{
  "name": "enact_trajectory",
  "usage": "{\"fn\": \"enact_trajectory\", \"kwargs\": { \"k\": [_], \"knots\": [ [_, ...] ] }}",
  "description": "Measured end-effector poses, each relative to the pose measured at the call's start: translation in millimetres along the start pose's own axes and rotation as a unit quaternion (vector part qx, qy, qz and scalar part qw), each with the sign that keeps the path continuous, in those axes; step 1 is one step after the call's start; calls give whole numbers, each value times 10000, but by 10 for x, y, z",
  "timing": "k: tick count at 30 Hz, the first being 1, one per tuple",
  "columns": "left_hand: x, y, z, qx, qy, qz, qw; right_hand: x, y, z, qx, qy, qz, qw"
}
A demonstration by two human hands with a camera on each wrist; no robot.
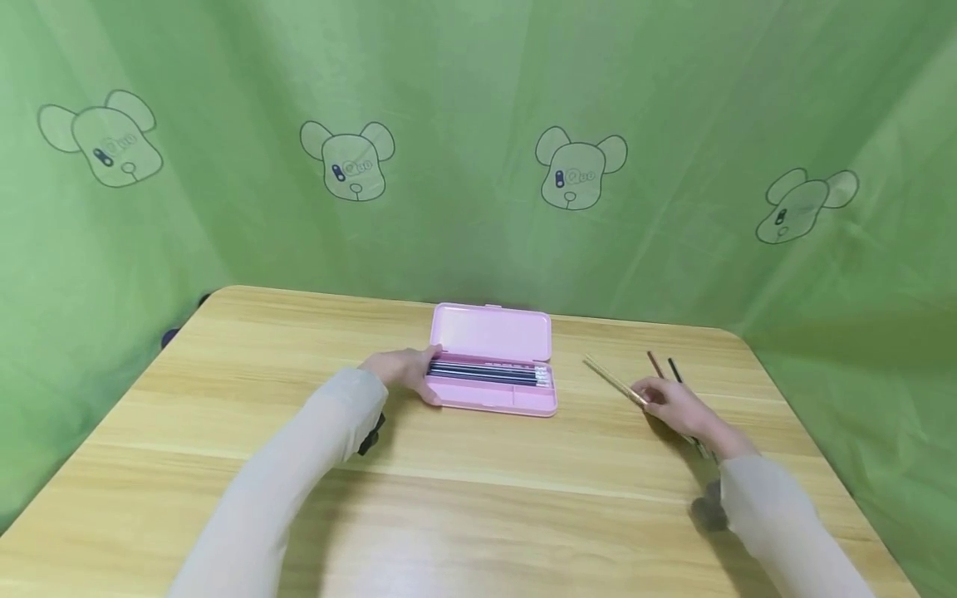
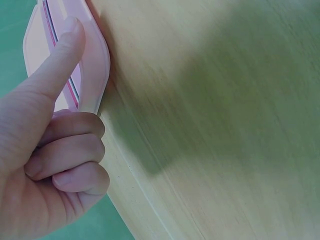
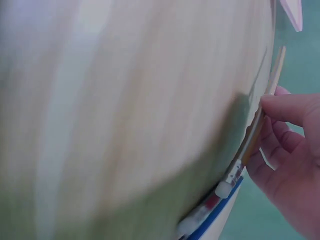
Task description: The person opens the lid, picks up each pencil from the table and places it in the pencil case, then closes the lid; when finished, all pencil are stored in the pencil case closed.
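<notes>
Sleeved forearms nearest. Left hand (image 1: 404, 371) clamps pink pencil case (image 1: 493, 365) end, mid-surface (image 1: 478, 490). Right hand (image 1: 673, 404) pinches pale pencil (image 1: 615, 382) beside loose pencils (image 1: 665, 367). Risk: thin pinch slips, pencil rolls off.

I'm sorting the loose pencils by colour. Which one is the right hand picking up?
The light wood-coloured pencil, leftmost of the loose ones: the right hand pinches it, while the brown pencil and black pencil lie beside it.

No words or numbers read clearly — the bear heads (image 1: 580, 169) printed on the green backdrop (image 1: 478, 100) carry small marks, possibly letters, too blurred to make out.
</notes>
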State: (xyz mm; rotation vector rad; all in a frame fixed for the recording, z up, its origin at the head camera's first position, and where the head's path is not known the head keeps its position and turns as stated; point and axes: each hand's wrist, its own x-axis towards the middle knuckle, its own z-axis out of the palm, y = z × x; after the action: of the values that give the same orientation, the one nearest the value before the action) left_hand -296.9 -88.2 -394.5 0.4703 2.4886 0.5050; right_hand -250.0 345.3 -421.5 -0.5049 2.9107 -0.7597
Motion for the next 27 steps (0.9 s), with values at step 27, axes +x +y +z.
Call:
{"fn": "enact_trajectory", "kwargs": {
  "k": [27],
  "knots": [
    [63, -36, 15, 71, -15, 32, 10000, 643, -832, 391, 39, -131, -1134, 9935]
  ]
}}
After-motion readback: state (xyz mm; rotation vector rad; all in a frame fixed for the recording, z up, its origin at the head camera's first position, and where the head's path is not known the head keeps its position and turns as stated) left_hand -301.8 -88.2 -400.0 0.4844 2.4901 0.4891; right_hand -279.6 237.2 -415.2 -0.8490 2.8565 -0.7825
